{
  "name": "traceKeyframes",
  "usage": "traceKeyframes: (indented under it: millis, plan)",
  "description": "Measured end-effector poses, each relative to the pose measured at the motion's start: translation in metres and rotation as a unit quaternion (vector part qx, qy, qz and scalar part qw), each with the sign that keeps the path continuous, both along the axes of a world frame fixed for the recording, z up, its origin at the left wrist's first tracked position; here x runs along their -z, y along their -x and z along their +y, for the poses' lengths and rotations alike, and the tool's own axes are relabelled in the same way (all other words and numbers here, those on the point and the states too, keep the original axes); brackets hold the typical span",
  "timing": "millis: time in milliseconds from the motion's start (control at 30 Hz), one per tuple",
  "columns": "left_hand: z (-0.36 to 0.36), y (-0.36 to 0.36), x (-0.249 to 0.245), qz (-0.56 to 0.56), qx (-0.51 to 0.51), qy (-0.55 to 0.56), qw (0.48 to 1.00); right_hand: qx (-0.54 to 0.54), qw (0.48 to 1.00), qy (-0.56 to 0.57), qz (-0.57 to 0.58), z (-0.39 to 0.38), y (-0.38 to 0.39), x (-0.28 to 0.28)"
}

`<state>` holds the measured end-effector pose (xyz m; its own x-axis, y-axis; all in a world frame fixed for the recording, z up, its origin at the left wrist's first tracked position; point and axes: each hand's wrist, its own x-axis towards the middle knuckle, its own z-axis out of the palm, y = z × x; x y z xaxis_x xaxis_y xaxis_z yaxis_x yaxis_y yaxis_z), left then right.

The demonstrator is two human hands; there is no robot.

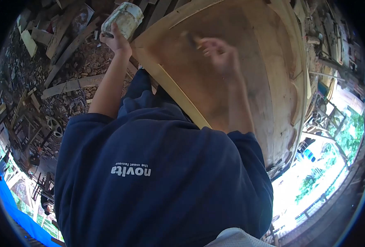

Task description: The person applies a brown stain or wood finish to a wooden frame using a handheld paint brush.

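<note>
My left hand [118,42] is wrapped round a whitish, stained container [124,19], which is tilted at the upper left, beside the corner of a large wooden panel [269,82]. Over the panel's reddish-brown surface, my right hand [221,54] grips a small paintbrush [190,40], its fingers closed and smeared by motion. The brush's dark end points to the left, close over the wood. A pale wooden strip [178,91] edges the panel on the side nearest my body. The inside of the container is hidden from this angle.
Wood offcuts and planks [73,85] litter the dirt ground at left. More timber [335,68] lies beyond the panel at right. A blue sheet [9,197] hangs at the lower left. My legs [140,84] stand close against the panel's near edge.
</note>
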<state>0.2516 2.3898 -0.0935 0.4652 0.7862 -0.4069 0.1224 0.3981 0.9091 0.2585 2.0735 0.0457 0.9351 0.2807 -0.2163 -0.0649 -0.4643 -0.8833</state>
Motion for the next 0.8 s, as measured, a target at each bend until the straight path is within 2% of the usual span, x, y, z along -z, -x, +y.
traceKeyframes:
  millis: [67,133,167,233,267,367,400,433,467,533,633,700,733,800]
  plan:
    - [-0.001,0.0,-0.004,0.015,-0.006,0.01,1.0,0.055,0.984,0.12,-0.118,-0.02,-0.039,-0.013]
    - [0.0,0.0,-0.003,-0.005,0.012,-0.024,1.0,0.091,0.964,0.155,-0.196,-0.044,-0.082,0.009]
    - [0.0,0.0,-0.001,-0.003,0.012,-0.025,1.0,0.091,0.965,0.154,-0.194,-0.042,-0.095,0.026]
    - [0.002,0.0,0.004,-0.006,0.01,-0.024,1.0,0.063,0.934,0.218,-0.276,-0.037,-0.105,0.061]
    - [0.004,-0.001,0.008,-0.007,0.004,-0.027,1.0,-0.001,0.938,0.193,-0.286,-0.022,-0.096,0.067]
    - [0.004,0.0,0.008,0.0,0.007,-0.027,1.0,-0.178,0.937,0.122,-0.276,0.037,-0.026,0.059]
    - [0.003,0.0,0.006,-0.001,0.005,-0.029,1.0,-0.195,0.96,0.075,-0.188,0.045,-0.006,0.044]
    - [0.002,0.0,0.005,0.0,0.008,-0.025,1.0,-0.209,0.973,0.027,-0.098,0.05,0.005,0.031]
    - [0.003,0.0,0.006,0.002,0.011,-0.022,1.0,-0.209,0.972,0.025,-0.099,0.048,0.003,0.02]
    - [0.005,-0.001,0.012,0.009,0.015,-0.033,0.999,-0.119,0.991,-0.061,-0.032,0.031,-0.015,-0.003]
    - [0.006,0.0,0.009,0.018,0.025,-0.033,0.999,-0.045,0.999,-0.014,-0.027,0.006,-0.041,-0.011]
    - [0.005,-0.001,0.009,0.016,0.031,-0.02,0.999,-0.031,0.98,0.132,-0.144,-0.003,-0.044,0.007]
    - [0.006,-0.002,0.011,0.02,0.029,-0.022,0.999,-0.028,0.98,0.134,-0.142,0.0,-0.034,0.022]
    - [0.005,-0.001,0.013,0.023,0.026,-0.024,0.999,-0.119,0.954,0.143,-0.236,0.019,-0.009,0.052]
